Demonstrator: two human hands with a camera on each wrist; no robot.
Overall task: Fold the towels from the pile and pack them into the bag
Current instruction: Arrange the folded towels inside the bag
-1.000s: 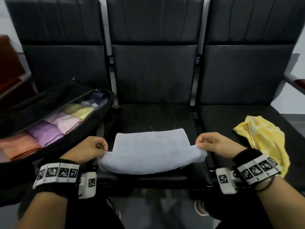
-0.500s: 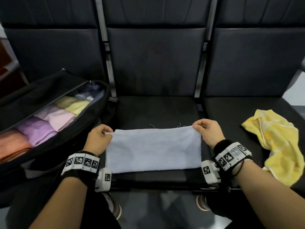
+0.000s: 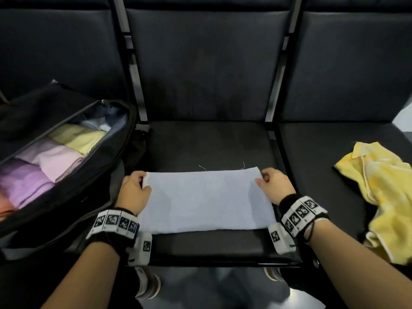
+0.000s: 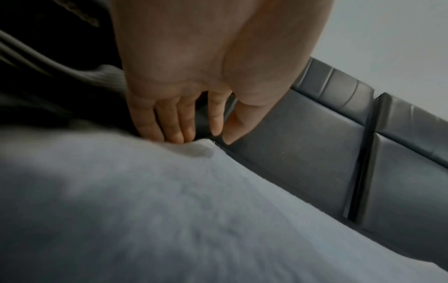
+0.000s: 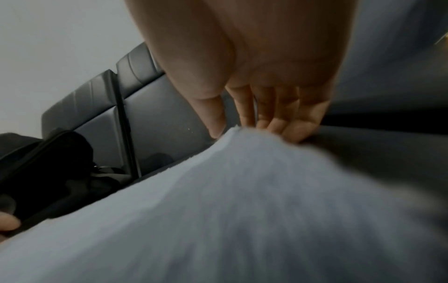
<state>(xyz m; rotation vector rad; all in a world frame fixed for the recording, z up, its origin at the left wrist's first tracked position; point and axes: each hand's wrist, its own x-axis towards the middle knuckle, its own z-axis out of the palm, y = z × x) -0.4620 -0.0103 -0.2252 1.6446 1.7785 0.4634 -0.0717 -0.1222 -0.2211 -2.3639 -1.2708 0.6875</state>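
Note:
A light blue towel (image 3: 205,201) lies folded flat on the middle seat (image 3: 209,143). My left hand (image 3: 136,188) pinches its far left corner and my right hand (image 3: 269,184) pinches its far right corner. In the left wrist view the left hand's (image 4: 215,126) fingertips meet the towel (image 4: 169,210) at that corner. In the right wrist view the towel (image 5: 242,210) corner sits between the thumb and fingers of the right hand (image 5: 242,118). The open black bag (image 3: 93,177) on the left seat holds folded yellow (image 3: 82,137), pink (image 3: 60,159) and purple (image 3: 24,186) towels.
A crumpled yellow towel (image 3: 383,197) lies on the right seat. Dark seat backs rise behind all three seats. A metal gap separates the seats on each side. My shoes show on the floor below the seat's front edge.
Both hands carried the towel's near edge away from me and laid it on the far edge, folding it in half. The towel now lies flat.

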